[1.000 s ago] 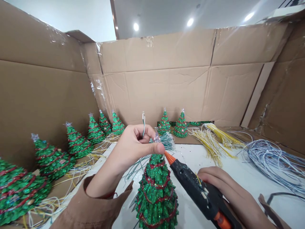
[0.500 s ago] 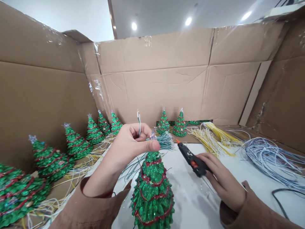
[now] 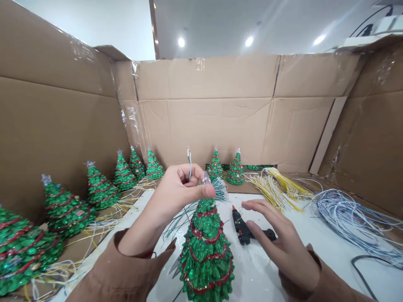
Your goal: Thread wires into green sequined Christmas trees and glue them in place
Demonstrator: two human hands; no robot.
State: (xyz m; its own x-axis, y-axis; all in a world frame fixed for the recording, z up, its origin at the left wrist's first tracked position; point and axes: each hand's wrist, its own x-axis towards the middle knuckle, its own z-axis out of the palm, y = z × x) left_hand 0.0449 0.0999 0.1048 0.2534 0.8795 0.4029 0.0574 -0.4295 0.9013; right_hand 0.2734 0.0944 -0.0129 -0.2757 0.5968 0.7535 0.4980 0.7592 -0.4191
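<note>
My left hand [image 3: 185, 188] is closed, thumb and forefinger pinching a clear star topper [image 3: 206, 178] at the tip of a glittery green Christmas tree [image 3: 206, 251] with red garlands. A thin green-and-white wire [image 3: 189, 161] with a small pale end sticks up from its curled fingers. The tree stands upright in front of me. To its right lies a black glue gun [image 3: 244, 228] with an orange tip, flat on the white table. Over its handle hovers my right hand [image 3: 280, 235], fingers apart and holding nothing.
Several finished-looking trees [image 3: 102, 188] line the left side and two stand at the back. Yellow and white wire bundles [image 3: 273, 188], a coil of blue and white wires [image 3: 346, 214] and a black cord [image 3: 362, 268] lie right. Cardboard walls [image 3: 204, 126] surround the table.
My right hand has let go of the glue gun, which now rests on the table, and its fingers have spread. My left hand keeps its pinch on the star topper.
</note>
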